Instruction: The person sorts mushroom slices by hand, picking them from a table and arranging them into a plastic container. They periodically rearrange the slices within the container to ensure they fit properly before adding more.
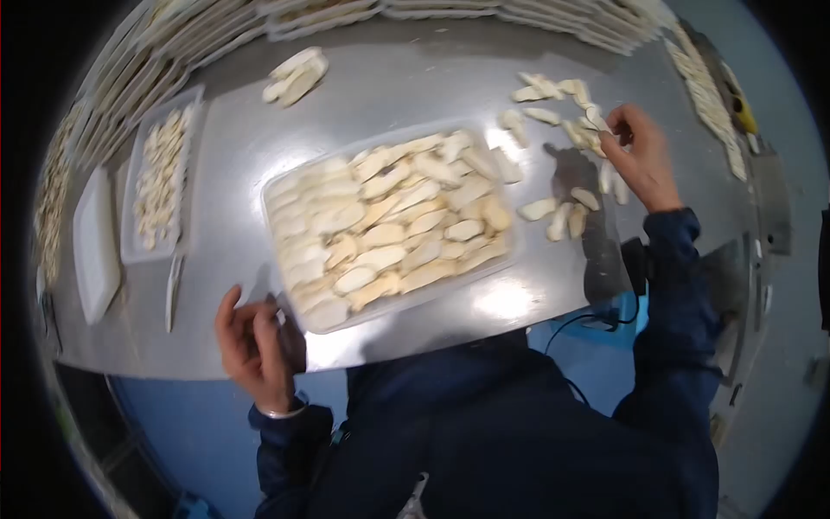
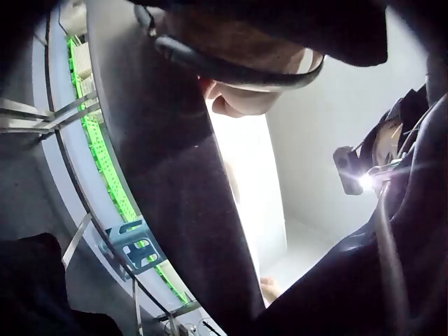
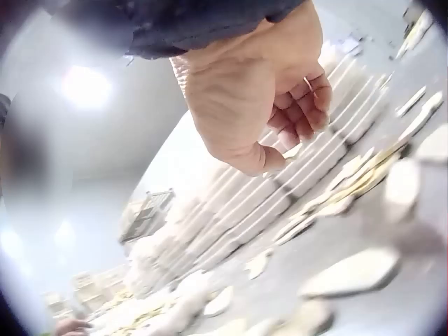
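A clear plastic tray [image 1: 324, 327] on the metal table is filled with rows of pale, elongated slices [image 1: 385, 233] that look like sliced mushroom. To its right, my right hand [image 1: 641, 160] is over a scatter of loose slices [image 1: 538, 209]. In the right wrist view, the thumb and curled fingers of the right hand [image 3: 262, 105] come together around a small pale slice [image 3: 292, 150], mostly hidden by the fingers. My left hand [image 1: 255, 346] hangs loosely curled at the table's front edge, by the tray's near left corner, holding nothing.
A smaller tray [image 1: 130, 246] of little pale pieces stands at the left, with a white lid-like block [image 1: 97, 246] and a thin white-handled tool [image 1: 174, 292]. A slice pile [image 1: 296, 76] lies behind the main tray. Stacked trays [image 1: 553, 26] line the back.
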Motion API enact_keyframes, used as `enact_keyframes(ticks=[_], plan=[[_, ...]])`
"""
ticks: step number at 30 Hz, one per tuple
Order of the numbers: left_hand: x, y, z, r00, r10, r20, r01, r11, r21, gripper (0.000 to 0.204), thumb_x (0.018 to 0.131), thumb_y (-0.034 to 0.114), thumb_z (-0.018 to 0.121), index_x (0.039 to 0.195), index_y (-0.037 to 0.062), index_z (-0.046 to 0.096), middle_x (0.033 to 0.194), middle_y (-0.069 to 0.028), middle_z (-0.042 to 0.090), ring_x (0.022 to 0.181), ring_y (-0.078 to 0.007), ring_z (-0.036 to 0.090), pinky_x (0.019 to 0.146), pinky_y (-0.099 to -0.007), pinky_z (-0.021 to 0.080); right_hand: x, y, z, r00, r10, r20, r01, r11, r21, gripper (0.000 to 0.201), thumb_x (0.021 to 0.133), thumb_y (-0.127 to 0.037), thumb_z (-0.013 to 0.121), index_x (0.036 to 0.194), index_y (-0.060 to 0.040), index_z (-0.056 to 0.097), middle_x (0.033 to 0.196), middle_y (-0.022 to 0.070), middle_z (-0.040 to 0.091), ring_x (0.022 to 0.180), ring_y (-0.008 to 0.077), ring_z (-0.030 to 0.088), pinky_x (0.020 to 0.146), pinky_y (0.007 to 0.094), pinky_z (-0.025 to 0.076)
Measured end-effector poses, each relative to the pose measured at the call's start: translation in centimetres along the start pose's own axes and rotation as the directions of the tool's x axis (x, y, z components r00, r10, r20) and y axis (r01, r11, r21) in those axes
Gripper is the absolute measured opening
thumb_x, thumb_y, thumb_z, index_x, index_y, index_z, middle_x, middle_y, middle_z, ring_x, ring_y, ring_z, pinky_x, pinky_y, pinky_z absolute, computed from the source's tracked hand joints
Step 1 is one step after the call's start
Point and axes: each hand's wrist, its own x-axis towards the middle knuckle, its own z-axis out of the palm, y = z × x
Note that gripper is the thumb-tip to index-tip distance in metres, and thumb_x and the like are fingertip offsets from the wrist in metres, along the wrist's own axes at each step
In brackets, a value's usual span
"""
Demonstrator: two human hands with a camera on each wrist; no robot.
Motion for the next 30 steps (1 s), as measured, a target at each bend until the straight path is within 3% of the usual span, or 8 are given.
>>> enact_keyframes(ticks=[4, 10, 20, 30], plan=[[0.2, 0.3, -0.3, 1.0, -0.007, 0.016, 0.007, 1.0, 0.016, 0.039, 0.094, 0.001, 0.051, 0.132, -0.004, 0.045, 0.091, -0.0084, 0.062, 0.076, -0.0091, 0.054, 0.072, -0.0208, 0.043, -1.8, -11.6, 2.3, 0.921, -0.387, -0.027, 0.388, 0.913, 0.126, 0.02, 0.074, -0.009, 0.066, 0.088, -0.0022, 0.053, 0.082, 0.0123, 0.054, 0.073, 0.0312, 0.055, 0.065, 0.0369, 0.044], [0.1, 0.1, -0.5, 1.0, -0.006, 0.017, 0.006, 1.0, -0.03, 0.038, 0.093, 0.0, 0.05, 0.131, -0.0045, 0.045, 0.089, -0.0099, 0.061, 0.075, -0.0091, 0.053, 0.071, -0.0213, 0.043, -3.1, -19.8, 6.6, 0.83, -0.554, 0.067, 0.538, 0.826, 0.167, 0.02, 0.07, -0.006, 0.063, 0.085, -0.0005, 0.05, 0.082, 0.0145, 0.05, 0.08, 0.0325, 0.054, 0.071, 0.0412, 0.043], [0.2, -0.2, -0.8, 0.999, 0.03, 0.032, -0.028, 0.999, -0.043, 0.038, 0.094, 0.0, 0.05, 0.13, -0.0052, 0.045, 0.088, -0.01, 0.061, 0.075, -0.0092, 0.053, 0.071, -0.0221, 0.044, -3.2, -22.2, 9.2, 0.796, -0.6, 0.08, 0.582, 0.795, 0.17, 0.023, 0.07, -0.005, 0.063, 0.089, 0.0013, 0.053, 0.087, 0.0154, 0.053, 0.084, 0.0311, 0.055, 0.075, 0.0407, 0.044], [0.1, -0.3, -0.8, 1.0, 0.008, 0.025, -0.007, 0.999, -0.048, 0.037, 0.094, 0.0, 0.051, 0.13, -0.0047, 0.046, 0.087, -0.0097, 0.062, 0.075, -0.0091, 0.053, 0.071, -0.022, 0.044, -3.0, -22.3, 10.0, 0.79, -0.611, 0.052, 0.596, 0.786, 0.165, 0.018, 0.068, -0.004, 0.061, 0.083, 0.0002, 0.053, 0.082, 0.0138, 0.053, 0.079, 0.0291, 0.054, 0.071, 0.0391, 0.043]])
